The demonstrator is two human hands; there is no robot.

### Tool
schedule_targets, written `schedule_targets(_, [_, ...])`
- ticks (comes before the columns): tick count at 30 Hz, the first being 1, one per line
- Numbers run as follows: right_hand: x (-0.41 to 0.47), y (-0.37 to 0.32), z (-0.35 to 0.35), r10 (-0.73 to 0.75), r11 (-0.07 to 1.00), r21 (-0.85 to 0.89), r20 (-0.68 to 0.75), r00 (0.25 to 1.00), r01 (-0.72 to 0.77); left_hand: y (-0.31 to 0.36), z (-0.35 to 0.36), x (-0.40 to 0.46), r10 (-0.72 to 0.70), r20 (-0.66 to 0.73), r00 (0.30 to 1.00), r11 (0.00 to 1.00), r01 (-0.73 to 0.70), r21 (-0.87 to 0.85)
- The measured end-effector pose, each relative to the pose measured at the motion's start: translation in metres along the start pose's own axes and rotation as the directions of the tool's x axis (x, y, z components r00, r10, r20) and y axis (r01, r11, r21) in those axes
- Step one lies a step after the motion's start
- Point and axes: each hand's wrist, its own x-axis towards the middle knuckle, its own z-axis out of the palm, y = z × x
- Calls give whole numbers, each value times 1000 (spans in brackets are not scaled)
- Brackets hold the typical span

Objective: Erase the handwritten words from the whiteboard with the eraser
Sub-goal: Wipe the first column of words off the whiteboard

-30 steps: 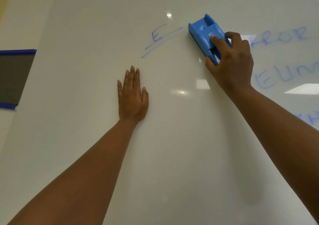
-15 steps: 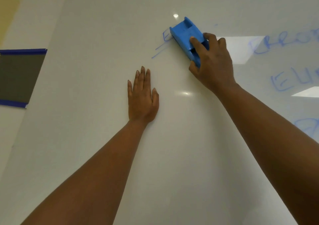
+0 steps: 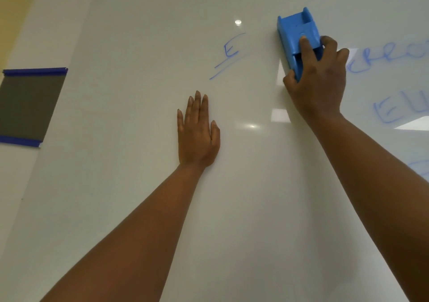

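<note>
A white whiteboard (image 3: pixel 139 185) fills the view. A blue plastic eraser (image 3: pixel 296 36) lies against it near the top right, and my right hand (image 3: pixel 318 83) grips its lower end with the forefinger on top. Left of the eraser stands a blue handwritten letter E (image 3: pixel 229 47) with two slanted underlines (image 3: pixel 226 68). Smeared blue words (image 3: pixel 390 55) run off the right edge, with more blue writing (image 3: pixel 399 111) below them. My left hand (image 3: pixel 197 134) rests flat on the board below the E, fingers straight and pointing up.
A dark grey panel with blue top and bottom strips (image 3: pixel 27 107) hangs on the wall left of the board. Ceiling light glare (image 3: pixel 238 22) and bright window reflections (image 3: pixel 279 115) show on the glossy surface.
Half a second ago the eraser sat right at the E; my right hand has since swept it back to the right, clear of the letter. My left hand stays put.
</note>
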Motion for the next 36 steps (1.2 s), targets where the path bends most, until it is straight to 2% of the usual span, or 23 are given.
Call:
schedule_targets(3, [9,0,1,68,998,10,-4,998,-68,0,0,0,-3,-2,1000,1000,3,0])
schedule_targets(6, [14,-9,5,64,998,24,30,998,-65,0,1,0,-3,0,1000,1000,3,4])
schedule_targets(14, [19,-53,15,-162,985,80,153,975,151,-1,3,-1,0,-1,1000,1000,0,7])
schedule_targets(20, [6,-77,23,-326,944,105,169,930,312,-2,3,-2,-2,-7,1000,1000,2,-1])
schedule_targets(28, [-10,-63,16,-507,859,185,180,843,478,-2,3,-3,-6,-8,1000,1000,5,-23])
schedule_targets(30, [-5,-51,13,-493,866,183,163,854,465,-2,2,-4,-2,-12,1000,1000,1,-31])
schedule_targets(34, [8,-34,10,-297,948,151,100,949,281,-2,2,-4,0,-19,1000,999,-1,-37])
schedule_targets(36, [13,-38,12,-251,964,115,105,962,239,-2,2,-4,-2,-17,1000,999,1,-36])
